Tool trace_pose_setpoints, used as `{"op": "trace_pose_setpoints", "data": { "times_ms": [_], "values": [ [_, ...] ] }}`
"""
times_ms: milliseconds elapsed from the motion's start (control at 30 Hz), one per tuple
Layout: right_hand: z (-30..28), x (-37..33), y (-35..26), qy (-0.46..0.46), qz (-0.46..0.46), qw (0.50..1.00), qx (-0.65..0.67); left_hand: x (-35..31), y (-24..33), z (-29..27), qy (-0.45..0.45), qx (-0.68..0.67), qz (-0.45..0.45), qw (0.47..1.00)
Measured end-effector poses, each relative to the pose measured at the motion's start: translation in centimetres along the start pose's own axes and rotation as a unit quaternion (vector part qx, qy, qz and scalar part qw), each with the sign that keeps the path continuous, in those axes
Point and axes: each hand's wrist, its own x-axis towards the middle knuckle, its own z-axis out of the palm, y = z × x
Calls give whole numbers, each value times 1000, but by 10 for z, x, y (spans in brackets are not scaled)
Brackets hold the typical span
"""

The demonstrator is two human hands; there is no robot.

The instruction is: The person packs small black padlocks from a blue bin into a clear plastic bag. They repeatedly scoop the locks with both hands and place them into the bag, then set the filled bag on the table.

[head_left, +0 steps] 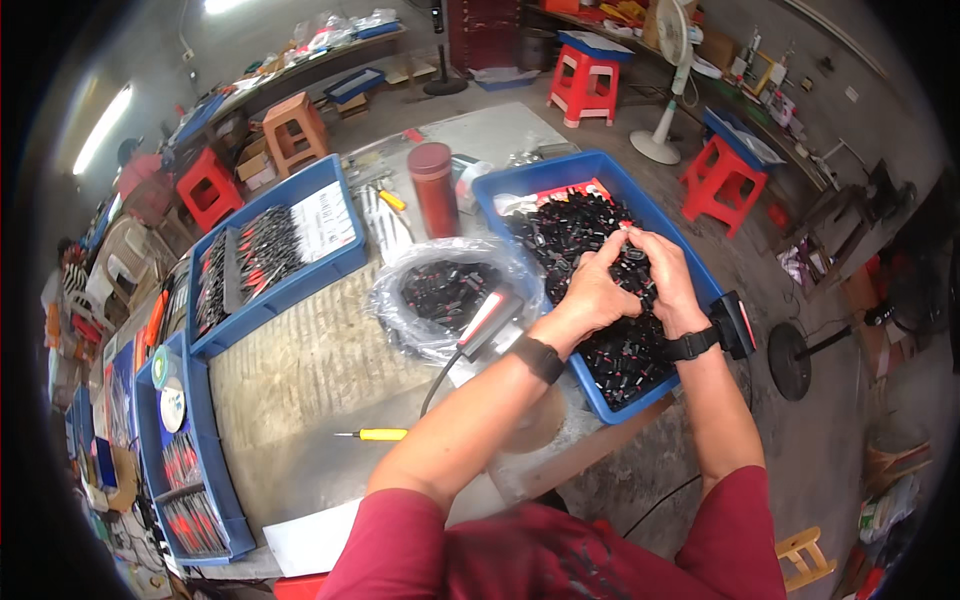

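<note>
Both hands are over a blue plastic bin (710, 265) heaped with small black plastic parts (575, 225), some with red bits. My left hand (597, 292) has its thumb and fingers bent inward above the pile. My right hand (664, 268) reaches in from the other side, its fingers curled toward the left fingertips. The fingertips of both hands meet over the heap, where a tiny reddish spot shows. What they pinch is too small to make out. Just left of the bin stands a clear plastic bag (385, 300) holding more black parts (450, 295).
A yellow-handled screwdriver (380, 435) lies on the worktable (300, 390). Behind the bag stands a dark red lidded canister (433, 190). Blue trays (345, 265) with sorted parts line the table's left side. Red stools (722, 185) and a standing fan (660, 140) are beyond.
</note>
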Motion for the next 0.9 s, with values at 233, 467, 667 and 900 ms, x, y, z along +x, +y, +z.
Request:
{"op": "trace_pose_setpoints", "data": {
  "times_ms": [233, 467, 667, 900],
  "values": [
    [34, -3, -21, -35, -21, 999, -10, -15, 28, -27, 21, 20, 13, 999],
    [99, -10, -16, -119, -47, 991, 25, -47, 28, -85, 75, 6, 75, 994],
    [158, -8, 25, -164, 15, 986, 36, -78, 18, -143, 108, 12, 32, 994],
    [182, -2, 86, -154, 48, 987, -11, -98, -7, -177, 98, 13, -26, 995]
  ]
}}
